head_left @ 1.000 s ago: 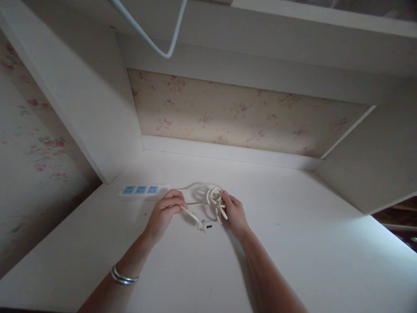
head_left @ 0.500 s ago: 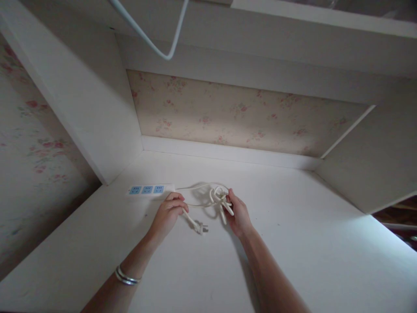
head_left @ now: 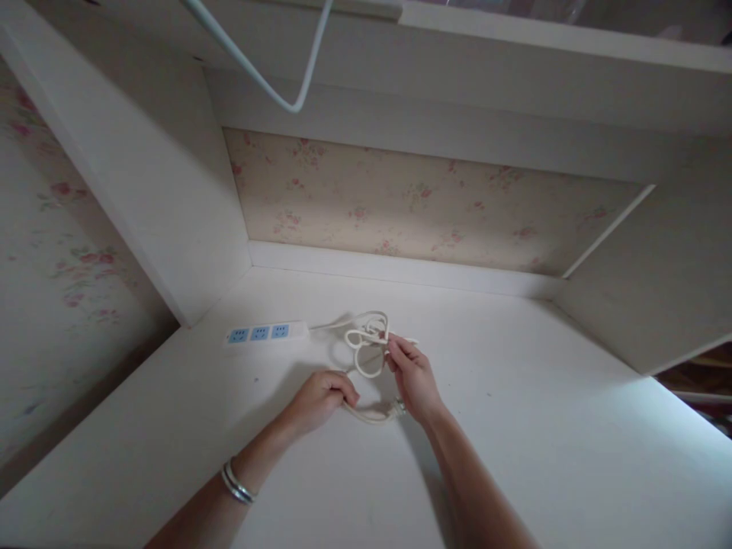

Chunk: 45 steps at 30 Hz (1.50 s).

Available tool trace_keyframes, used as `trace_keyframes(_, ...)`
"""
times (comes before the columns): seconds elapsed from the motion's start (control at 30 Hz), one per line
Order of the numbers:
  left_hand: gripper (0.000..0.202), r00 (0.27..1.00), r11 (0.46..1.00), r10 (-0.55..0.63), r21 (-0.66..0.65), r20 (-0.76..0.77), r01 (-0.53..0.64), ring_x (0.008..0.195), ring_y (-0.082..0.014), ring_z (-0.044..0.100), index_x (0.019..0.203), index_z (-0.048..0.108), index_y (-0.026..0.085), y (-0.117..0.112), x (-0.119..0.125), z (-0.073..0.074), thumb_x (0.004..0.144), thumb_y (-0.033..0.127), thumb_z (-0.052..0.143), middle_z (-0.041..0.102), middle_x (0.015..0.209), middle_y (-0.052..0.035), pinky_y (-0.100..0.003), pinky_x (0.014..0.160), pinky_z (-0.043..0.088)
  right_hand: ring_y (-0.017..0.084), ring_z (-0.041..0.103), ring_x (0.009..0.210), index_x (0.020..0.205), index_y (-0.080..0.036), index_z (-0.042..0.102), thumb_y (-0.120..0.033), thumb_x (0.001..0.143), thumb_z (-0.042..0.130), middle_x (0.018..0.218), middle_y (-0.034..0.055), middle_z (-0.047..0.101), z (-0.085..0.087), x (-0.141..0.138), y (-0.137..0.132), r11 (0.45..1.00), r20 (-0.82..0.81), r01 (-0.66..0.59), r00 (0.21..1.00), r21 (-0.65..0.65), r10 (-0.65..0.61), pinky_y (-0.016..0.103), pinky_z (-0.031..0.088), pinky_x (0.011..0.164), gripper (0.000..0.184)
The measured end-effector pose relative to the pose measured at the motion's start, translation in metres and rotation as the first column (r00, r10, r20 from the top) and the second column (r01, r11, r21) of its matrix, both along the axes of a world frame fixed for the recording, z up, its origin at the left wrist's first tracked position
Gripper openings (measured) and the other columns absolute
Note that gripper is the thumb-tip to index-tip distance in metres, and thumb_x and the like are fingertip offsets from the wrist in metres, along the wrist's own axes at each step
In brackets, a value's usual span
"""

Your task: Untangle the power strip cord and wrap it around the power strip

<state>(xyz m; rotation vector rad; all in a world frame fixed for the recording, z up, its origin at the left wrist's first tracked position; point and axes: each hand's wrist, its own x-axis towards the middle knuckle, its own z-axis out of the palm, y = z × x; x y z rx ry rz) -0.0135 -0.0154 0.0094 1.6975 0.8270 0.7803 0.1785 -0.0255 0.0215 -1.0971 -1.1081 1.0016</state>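
Observation:
A white power strip (head_left: 266, 333) with three blue sockets lies on the white desk (head_left: 515, 427), near the left partition. Its cream cord (head_left: 366, 343) runs right from it and is bunched into loops. My right hand (head_left: 412, 377) pinches those loops and holds them a little above the desk. My left hand (head_left: 321, 396) is closed round the cord's free end, close to the right hand. The plug (head_left: 396, 409) sits just under my right wrist. A silver bangle (head_left: 237, 482) is on my left wrist.
White partitions (head_left: 171, 206) flank the desk on the left and right, with floral wallpaper (head_left: 412, 202) at the back. A shelf runs overhead, and a pale cable (head_left: 274, 91) hangs down from it at the upper left.
My left hand drew back toward me and rightward along the cord, bringing the plug end under my right wrist. My right hand lifted the loops slightly. The strip stayed put.

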Motion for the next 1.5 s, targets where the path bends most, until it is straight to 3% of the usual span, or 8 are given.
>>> trace_keyframes(0.17,0.043,0.959,0.959,-0.275,0.058,-0.071,0.279,0.088,-0.0153,0.065,0.080,0.077,0.024,-0.013,0.008,0.005,0.069,0.002,0.041,0.071,0.095,-0.0033,-0.030,0.085,0.049,0.018,0.054,0.077,0.111,-0.018,0.059,-0.031,0.090,0.043,0.084,0.0046,0.060,0.003,-0.008,-0.013,0.994,0.665,0.087,0.738,0.067,-0.110,0.029,0.042,0.072,0.029)
trace_keyframes(0.33,0.042,0.922,0.922,-0.385,0.030,-0.045,0.387,0.092,-0.0155,0.063,0.085,0.076,0.022,-0.012,0.003,0.013,0.066,0.000,0.045,0.071,0.095,-0.0030,-0.027,0.085,0.049,0.025,0.053,0.092,0.133,-0.014,0.042,-0.023,0.085,0.051,0.102,0.0118,0.058,-0.004,-0.027,-0.022,0.972,0.852,0.201,0.483,0.120,-0.205,0.037,0.045,0.082,0.050)
trace_keyframes(0.47,0.021,0.999,0.993,-0.050,-0.105,-0.005,0.049,0.073,-0.0165,0.063,0.084,0.072,0.016,-0.001,-0.013,0.021,0.074,0.016,0.053,0.069,0.091,-0.0066,-0.021,0.049,0.045,0.025,0.053,0.099,0.135,-0.016,0.037,-0.013,0.078,0.052,0.114,0.0132,0.052,-0.019,-0.030,-0.018,0.977,0.821,0.188,0.539,0.103,-0.190,0.038,0.047,0.087,0.058)
trace_keyframes(0.6,0.044,0.932,0.930,0.363,-0.066,0.025,-0.361,0.096,-0.0211,0.060,0.116,0.059,0.019,0.006,-0.015,0.019,0.076,0.035,0.064,0.060,0.118,-0.0103,-0.026,0.067,0.050,0.022,0.054,0.098,0.134,-0.020,0.036,0.000,0.072,0.045,0.111,0.0100,0.051,-0.022,-0.024,-0.017,0.991,0.791,0.070,0.597,0.114,-0.133,0.036,0.048,0.088,0.066)
trace_keyframes(0.73,0.081,0.954,0.954,0.298,-0.049,0.034,-0.296,0.118,-0.0265,0.051,0.134,0.044,0.020,0.007,-0.002,0.000,0.061,0.030,0.079,0.047,0.136,-0.0137,-0.035,0.095,0.044,0.021,0.051,0.098,0.132,-0.020,0.039,0.005,0.066,0.041,0.106,0.0089,0.052,-0.012,-0.025,-0.024,0.973,0.837,-0.182,0.547,0.139,-0.017,0.035,0.047,0.087,0.070)
trace_keyframes(0.87,0.063,0.945,0.946,0.323,0.019,0.054,-0.324,0.109,-0.0248,0.057,0.126,0.051,0.018,0.012,0.002,-0.014,0.067,0.029,0.073,0.058,0.122,-0.0124,-0.038,0.096,0.043,0.021,0.049,0.102,0.130,-0.020,0.041,0.007,0.066,0.039,0.109,0.0087,0.052,-0.005,-0.031,-0.029,0.928,0.829,-0.327,0.558,0.180,0.036,0.036,0.045,0.092,0.070)
trace_keyframes(1.23,0.038,0.850,0.865,0.499,-0.142,0.169,-0.480,0.078,-0.0162,0.063,0.109,0.057,0.018,0.017,-0.003,0.002,0.076,0.035,0.063,0.064,0.101,-0.0052,-0.026,0.066,0.050,0.018,0.055,0.093,0.126,-0.023,0.044,-0.029,0.087,0.055,0.115,0.0099,0.048,-0.004,-0.029,-0.028,0.953,0.719,-0.118,0.684,0.280,-0.126,0.034,0.050,0.085,0.041)
trace_keyframes(1.5,0.031,0.650,0.764,0.622,-0.522,0.436,-0.381,0.081,-0.0154,0.063,0.100,0.060,0.020,0.018,-0.011,0.015,0.075,0.038,0.066,0.066,0.094,-0.0027,-0.029,0.070,0.053,0.016,0.058,0.074,0.098,-0.022,0.050,-0.053,0.087,0.050,0.087,0.0020,0.061,0.007,-0.038,-0.041,0.973,0.905,-0.228,0.422,0.046,0.056,0.026,0.043,0.065,0.033)
